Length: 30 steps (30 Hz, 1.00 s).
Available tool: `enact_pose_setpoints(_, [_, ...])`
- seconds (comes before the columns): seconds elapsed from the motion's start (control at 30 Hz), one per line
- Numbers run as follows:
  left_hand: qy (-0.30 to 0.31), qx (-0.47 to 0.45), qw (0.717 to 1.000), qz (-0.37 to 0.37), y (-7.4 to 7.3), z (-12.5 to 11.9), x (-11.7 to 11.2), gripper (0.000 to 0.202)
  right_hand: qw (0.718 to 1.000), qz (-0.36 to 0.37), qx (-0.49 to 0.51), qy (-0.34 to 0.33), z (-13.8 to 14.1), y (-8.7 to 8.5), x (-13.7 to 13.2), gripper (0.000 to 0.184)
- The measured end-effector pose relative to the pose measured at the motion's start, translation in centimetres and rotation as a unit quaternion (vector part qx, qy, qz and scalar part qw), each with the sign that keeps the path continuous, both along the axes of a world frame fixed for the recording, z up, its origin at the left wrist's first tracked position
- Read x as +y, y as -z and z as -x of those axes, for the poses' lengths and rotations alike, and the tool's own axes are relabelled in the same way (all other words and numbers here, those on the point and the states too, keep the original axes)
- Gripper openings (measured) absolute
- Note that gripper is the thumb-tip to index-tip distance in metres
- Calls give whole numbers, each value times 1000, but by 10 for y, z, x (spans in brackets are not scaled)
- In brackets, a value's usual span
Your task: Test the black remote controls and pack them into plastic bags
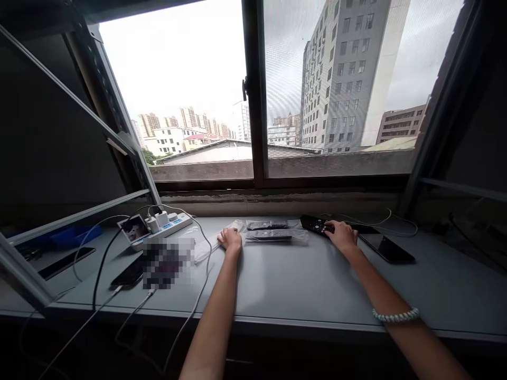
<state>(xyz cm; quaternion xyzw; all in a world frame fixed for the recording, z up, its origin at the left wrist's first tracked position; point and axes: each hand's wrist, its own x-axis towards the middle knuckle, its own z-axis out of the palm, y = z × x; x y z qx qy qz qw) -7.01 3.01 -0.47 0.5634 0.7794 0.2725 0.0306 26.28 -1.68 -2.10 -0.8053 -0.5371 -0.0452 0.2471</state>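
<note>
On the grey desk, my right hand [344,236] has its fingers closed on the near end of a black remote control [312,224], which points away toward the window. My left hand [230,239] is curled over clear plastic bags [204,250] lying flat, its fingers bent onto the film; the fingertips are partly hidden. Between the hands lie two more dark remotes in clear plastic sleeves, a farther wrapped remote [268,225] and a nearer wrapped remote [269,235]. Neither hand touches those two.
A dark tablet or phone [390,248] lies right of my right hand, near a white cable [414,228]. On the left are a white power strip [174,227] with chargers, a black phone [127,272], a blurred patch and trailing cables. Metal shelf posts flank the desk; a window stands behind.
</note>
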Motion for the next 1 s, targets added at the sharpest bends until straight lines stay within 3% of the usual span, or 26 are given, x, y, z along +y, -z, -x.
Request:
enact_pose_setpoints(0.2, [-3, -27, 999, -31, 2, 1, -1, 23, 998, -47, 36, -33, -9, 8, 4, 41])
enact_pose_setpoints(0.4, [-30, -68, 994, -76, 4, 1, -2, 16, 997, -14, 63, -40, -4, 4, 0, 44])
enact_pose_setpoints(0.6, [-61, -76, 979, -180, -9, -5, -7, 16, 996, 15, 70, -52, 3, -1, -5, 42])
enact_pose_setpoints(0.8, [24, -72, 927, -368, -22, -17, -13, 9, 996, -10, 58, -64, 12, -7, -11, 39])
enact_pose_setpoints(0.9, [91, -45, 925, -365, -23, -24, -17, 12, 995, -60, 55, -60, 16, -11, -15, 37])
enact_pose_setpoints(1.0, [164, 2, 936, -312, -21, -33, -22, 14, 985, -156, 47, -58, 21, -16, -19, 33])
